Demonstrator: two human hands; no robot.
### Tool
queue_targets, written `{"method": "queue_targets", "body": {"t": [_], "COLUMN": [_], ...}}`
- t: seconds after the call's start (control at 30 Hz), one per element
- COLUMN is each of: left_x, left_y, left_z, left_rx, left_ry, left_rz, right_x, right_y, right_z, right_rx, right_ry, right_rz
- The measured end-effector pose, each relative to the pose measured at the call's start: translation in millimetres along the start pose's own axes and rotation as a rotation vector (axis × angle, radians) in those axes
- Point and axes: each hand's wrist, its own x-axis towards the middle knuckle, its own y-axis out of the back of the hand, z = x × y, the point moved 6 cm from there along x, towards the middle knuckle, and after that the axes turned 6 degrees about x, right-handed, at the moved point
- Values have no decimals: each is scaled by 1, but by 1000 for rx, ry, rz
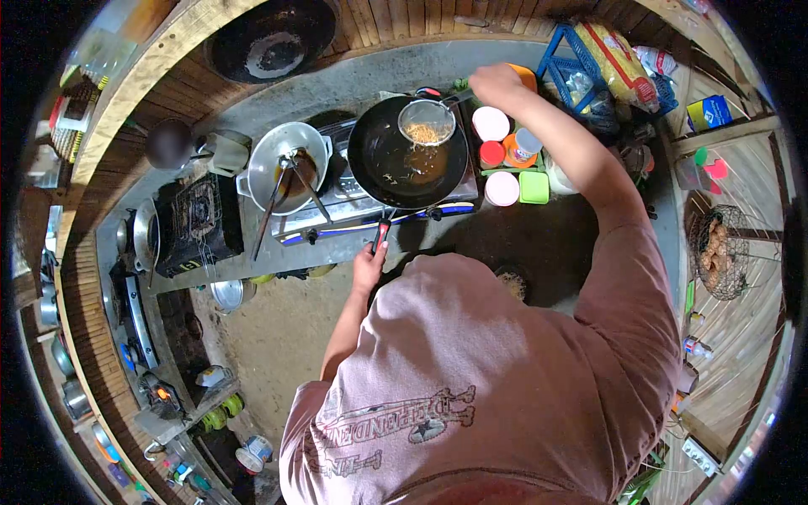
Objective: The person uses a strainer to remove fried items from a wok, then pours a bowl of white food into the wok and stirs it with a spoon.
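My left hand (368, 268) is closed around the red and black handle of a black frying pan (370, 160). The pan sits on the right side of a gas stove (290, 234), with dark liquid and small bits in it. My right hand (495, 86), at the far end of my outstretched arm, grips a wire strainer (427, 124) by its handle. The strainer is over the far part of the pan and holds small golden-brown pieces. Left of the pan, a silver pot (290, 143) contains brown liquid and long-handled utensils.
Round containers, including a red-lidded jar (491, 153) and a green-lidded box (534, 187), stand right of the pan. A blue basket (581, 71) is at the back right. A black grill stove (199, 220) stands at the left, and a wok (271, 40) hangs behind.
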Motion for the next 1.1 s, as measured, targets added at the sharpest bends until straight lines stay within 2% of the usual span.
{"method": "queue_targets", "body": {"t": [0.17,0.23,0.4,0.53,0.67,0.7,0.73,0.8,0.83,0.9,0.93,0.97,1.03,1.07,1.1], "left_x": [4,1,-2,-1,-3,-5,-6,-3,-1,-4,-7,-7,-8,-9,-10], "left_y": [2,4,4,5,6,7,7,3,1,0,0,1,-6,-6,-5], "left_z": [-9,1,7,8,12,15,11,1,-3,-4,-3,-3,-8,-7,-2], "left_rx": [114,113,97,136,223,240,240,219,184,155,129,133,-32,-34,-42], "left_ry": [-32,-40,-7,-21,-55,-55,-58,-91,-94,-67,-40,-43,52,48,42], "left_rz": [30,30,26,64,101,109,110,139,146,128,103,100,37,34,24], "right_x": [24,24,12,-15,-35,-36,-38,-40,-34,-28,-45,-42,-27,-22,-25], "right_y": [20,11,-28,-86,-153,-168,-169,-171,-177,-193,-132,-128,-111,-110,-90], "right_z": [-32,-50,-41,-27,-58,-66,-73,-78,-75,-68,-70,-61,-27,-14,-10], "right_rx": [-161,-307,-209,160,423,571,609,843,841,1060,1048,1052,719,660,604], "right_ry": [150,309,249,-6,-57,9,-73,-122,-118,-281,-349,-353,-198,-239,-190], "right_rz": [29,13,-61,-121,-376,-337,-353,-303,-298,-349,-410,-408,-208,-258,-179]}}
